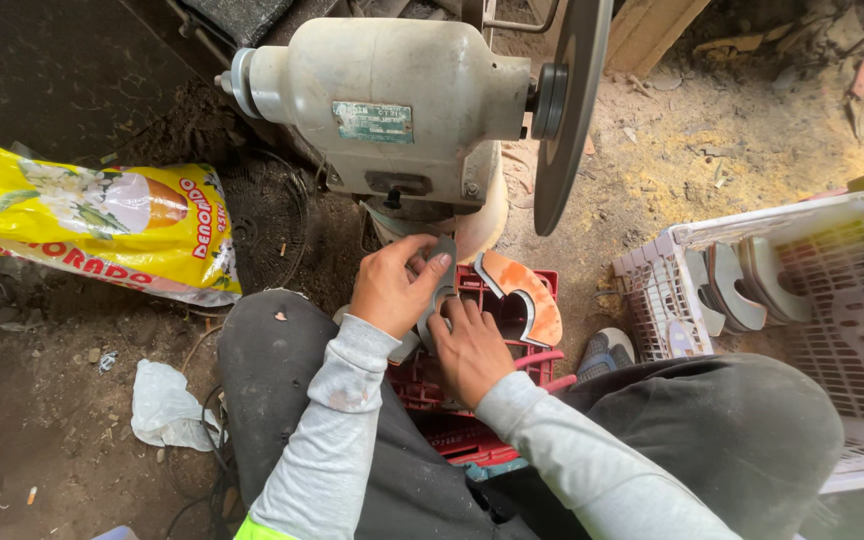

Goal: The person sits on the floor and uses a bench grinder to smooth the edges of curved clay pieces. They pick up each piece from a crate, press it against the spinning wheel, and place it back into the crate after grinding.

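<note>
Both hands — left hand (389,287), right hand (469,347) — fingers (440,262) pinching one flat grey cutout (439,290).

Hands: two, left hand (390,285) and right hand (469,350), at frame centre.
Bench grinders: one, grinder (392,105), top centre.
Grinding discs: one, disc (567,110), upper right of the grinder.
Red crates: one, red crate (472,430), lower centre.
White crates: one, white crate (832,320), right edge.
Yellow sacks: one, yellow sack (82,220), left.
Curved flat pieces in the white crate: several; exact count cannot be told.
</note>
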